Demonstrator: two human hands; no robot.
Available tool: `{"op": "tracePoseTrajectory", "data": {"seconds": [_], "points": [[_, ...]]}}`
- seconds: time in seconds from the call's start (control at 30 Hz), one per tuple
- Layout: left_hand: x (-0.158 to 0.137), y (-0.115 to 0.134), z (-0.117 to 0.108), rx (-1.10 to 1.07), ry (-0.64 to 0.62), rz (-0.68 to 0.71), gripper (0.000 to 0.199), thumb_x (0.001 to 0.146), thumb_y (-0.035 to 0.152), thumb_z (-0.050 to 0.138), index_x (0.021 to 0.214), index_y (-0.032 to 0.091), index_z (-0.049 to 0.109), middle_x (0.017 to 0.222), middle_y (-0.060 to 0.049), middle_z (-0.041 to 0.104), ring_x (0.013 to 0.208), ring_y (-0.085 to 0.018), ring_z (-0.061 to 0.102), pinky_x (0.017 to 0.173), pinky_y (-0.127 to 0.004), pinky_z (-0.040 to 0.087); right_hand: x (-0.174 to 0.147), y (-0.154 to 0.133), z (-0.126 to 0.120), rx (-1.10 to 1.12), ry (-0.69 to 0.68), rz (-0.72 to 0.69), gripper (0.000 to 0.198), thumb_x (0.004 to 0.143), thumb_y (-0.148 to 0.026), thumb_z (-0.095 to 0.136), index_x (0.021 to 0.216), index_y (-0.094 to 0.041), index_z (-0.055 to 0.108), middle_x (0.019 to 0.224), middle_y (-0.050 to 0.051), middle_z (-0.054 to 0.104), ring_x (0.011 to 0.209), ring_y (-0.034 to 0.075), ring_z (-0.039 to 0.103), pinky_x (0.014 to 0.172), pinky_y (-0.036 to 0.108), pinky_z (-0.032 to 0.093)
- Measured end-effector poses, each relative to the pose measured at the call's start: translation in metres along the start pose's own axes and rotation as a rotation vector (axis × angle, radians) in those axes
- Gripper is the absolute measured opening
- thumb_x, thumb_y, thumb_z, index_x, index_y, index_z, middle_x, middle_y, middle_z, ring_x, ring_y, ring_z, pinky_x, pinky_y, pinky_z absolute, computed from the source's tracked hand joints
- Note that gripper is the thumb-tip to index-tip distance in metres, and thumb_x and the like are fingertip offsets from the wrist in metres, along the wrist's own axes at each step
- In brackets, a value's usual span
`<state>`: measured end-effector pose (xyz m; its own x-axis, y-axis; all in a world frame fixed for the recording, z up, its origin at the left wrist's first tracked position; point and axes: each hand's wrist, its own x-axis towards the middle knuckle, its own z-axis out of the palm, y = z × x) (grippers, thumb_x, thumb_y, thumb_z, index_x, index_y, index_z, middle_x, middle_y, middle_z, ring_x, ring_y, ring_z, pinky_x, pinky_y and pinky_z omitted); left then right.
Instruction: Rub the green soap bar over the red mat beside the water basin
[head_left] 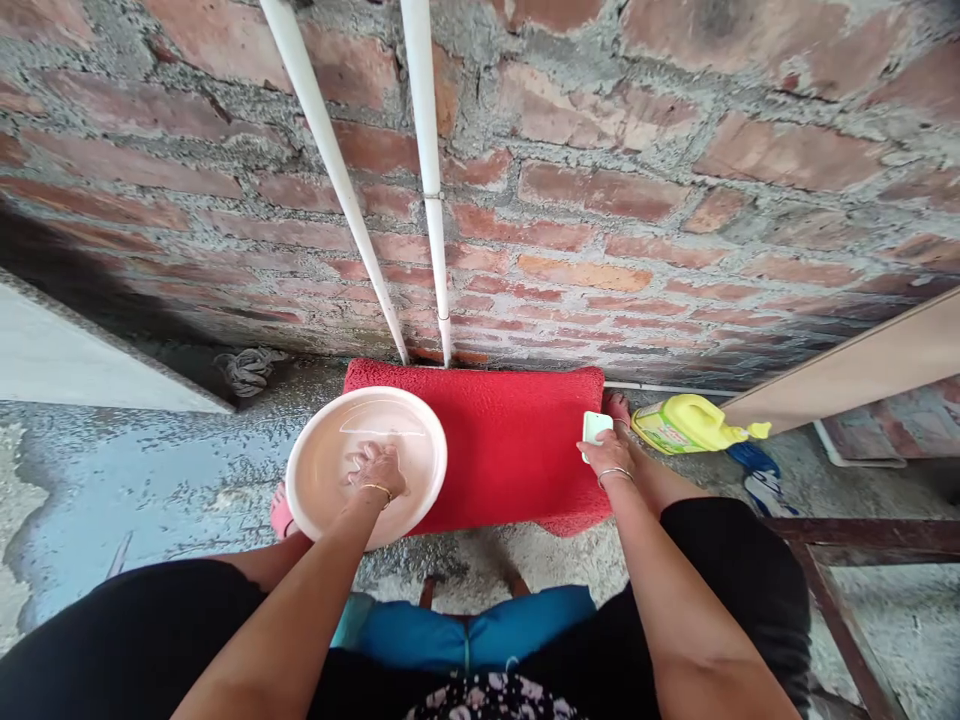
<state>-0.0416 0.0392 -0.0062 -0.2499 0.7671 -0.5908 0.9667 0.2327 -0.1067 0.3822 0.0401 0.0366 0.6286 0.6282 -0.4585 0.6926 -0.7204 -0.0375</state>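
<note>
My left hand [376, 470] dips into the water of a pale pink basin [301, 500], its fingers apart and slightly bent, holding nothing that I can see. The basin rests on the left part of a red cloth-covered surface [510, 440]. At the right edge of that surface, my right hand [611, 455] is closed on a small pale green, flat, rectangular piece [597, 426] with rounded corners. Its underside is hidden, so its exact kind does not show.
A yellow jug [686, 424] lies tilted on the right, near a blue cloth [754, 465]. White pipes [433, 220] run up the brick wall [600, 200]. A grey rag [249, 370] lies on the wet floor [172, 480] at left. A dark frame [840, 620] stands at lower right.
</note>
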Motion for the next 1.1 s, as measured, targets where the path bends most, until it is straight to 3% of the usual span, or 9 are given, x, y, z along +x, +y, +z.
{"op": "tracePoseTrajectory", "data": {"seconds": [0.1, 0.37, 0.47, 0.57, 0.7, 0.8, 0.87, 0.93, 1.1], "points": [[-0.006, -0.003, -0.003, -0.007, 0.012, 0.024, 0.108, 0.058, 0.038, 0.076, 0.149, 0.029, 0.018, 0.148, -0.024, 0.017, 0.130, -0.055, 0.018, 0.084, -0.068, 0.037, -0.024, -0.020, 0.009, 0.070, 0.011, -0.109, 0.051, 0.075, -0.057, 0.061, 0.114, -0.025, 0.054, 0.111, 0.010, 0.053, 0.097, 0.023, 0.060, 0.082, 0.033, 0.043], [-0.015, -0.014, -0.006, -0.001, 0.024, 0.074, 0.094, 0.069, 0.043, 0.068, 0.148, 0.035, 0.019, 0.149, -0.019, 0.016, 0.132, -0.047, 0.022, 0.088, -0.061, 0.037, -0.122, -0.140, 0.082, -0.057, -0.145, -0.592, 0.045, 0.072, -0.051, 0.065, 0.111, -0.031, 0.055, 0.111, 0.003, 0.051, 0.094, 0.019, 0.059, 0.076, 0.029, 0.042], [-0.013, -0.017, -0.008, -0.023, 0.013, 0.085, 0.084, 0.073, 0.040, 0.063, 0.147, 0.036, 0.023, 0.147, -0.018, 0.020, 0.129, -0.044, 0.027, 0.087, -0.059, 0.039, -0.132, -0.155, 0.092, -0.107, -0.156, -0.667, 0.044, 0.072, -0.048, 0.065, 0.111, -0.030, 0.055, 0.113, 0.004, 0.050, 0.098, 0.021, 0.058, 0.077, 0.030, 0.042], [-0.012, -0.016, -0.009, -0.048, 0.009, 0.086, 0.075, 0.076, 0.037, 0.059, 0.145, 0.035, 0.028, 0.144, -0.017, 0.024, 0.126, -0.043, 0.031, 0.086, -0.059, 0.039, -0.115, -0.137, 0.080, -0.142, -0.136, -0.613, 0.048, 0.072, -0.048, 0.065, 0.114, -0.029, 0.053, 0.114, 0.005, 0.050, 0.101, 0.022, 0.057, 0.079, 0.031, 0.042], [-0.016, -0.011, -0.010, -0.100, 0.041, 0.090, 0.065, 0.080, 0.032, 0.050, 0.143, 0.033, 0.033, 0.143, -0.016, 0.028, 0.125, -0.041, 0.035, 0.086, -0.060, 0.040, -0.076, -0.066, 0.044, -0.125, -0.095, -0.340, 0.054, 0.074, -0.050, 0.062, 0.121, -0.025, 0.050, 0.115, 0.009, 0.051, 0.101, 0.023, 0.058, 0.080, 0.032, 0.043], [-0.024, -0.005, -0.013, -0.116, 0.059, 0.114, 0.059, 0.082, 0.029, 0.047, 0.141, 0.030, 0.037, 0.149, -0.015, 0.021, 0.129, -0.040, 0.030, 0.088, -0.060, 0.041, -0.056, -0.010, 0.022, -0.057, -0.060, -0.119, 0.053, 0.078, -0.050, 0.058, 0.122, -0.022, 0.049, 0.118, 0.013, 0.051, 0.103, 0.025, 0.059, 0.080, 0.033, 0.043], [-0.031, -0.001, -0.015, -0.114, 0.071, 0.135, 0.059, 0.082, 0.030, 0.048, 0.140, 0.029, 0.039, 0.152, -0.014, 0.017, 0.132, -0.039, 0.028, 0.090, -0.059, 0.041, -0.051, 0.011, 0.017, 0.023, -0.052, -0.018, 0.051, 0.080, -0.052, 0.055, 0.120, -0.022, 0.050, 0.120, 0.014, 0.051, 0.105, 0.026, 0.059, 0.080, 0.034, 0.044], [-0.037, 0.001, -0.016, -0.124, 0.084, 0.152, 0.057, 0.083, 0.031, 0.048, 0.139, 0.028, 0.040, 0.150, -0.015, 0.022, 0.130, -0.037, 0.033, 0.091, -0.056, 0.041, -0.053, 0.016, 0.020, 0.095, -0.042, -0.008, 0.050, 0.081, -0.053, 0.054, 0.119, -0.022, 0.050, 0.119, 0.014, 0.052, 0.103, 0.025, 0.060, 0.079, 0.034, 0.044], [-0.055, 0.003, -0.012, -0.143, 0.050, 0.182, 0.048, 0.086, 0.034, 0.045, 0.133, 0.025, 0.049, 0.134, -0.013, 0.047, 0.118, -0.028, 0.049, 0.095, -0.045, 0.042, -0.072, -0.012, 0.044, 0.065, -0.088, -0.225, 0.049, 0.077, -0.049, 0.059, 0.118, -0.024, 0.050, 0.117, 0.010, 0.051, 0.101, 0.023, 0.060, 0.079, 0.032, 0.044]]}}
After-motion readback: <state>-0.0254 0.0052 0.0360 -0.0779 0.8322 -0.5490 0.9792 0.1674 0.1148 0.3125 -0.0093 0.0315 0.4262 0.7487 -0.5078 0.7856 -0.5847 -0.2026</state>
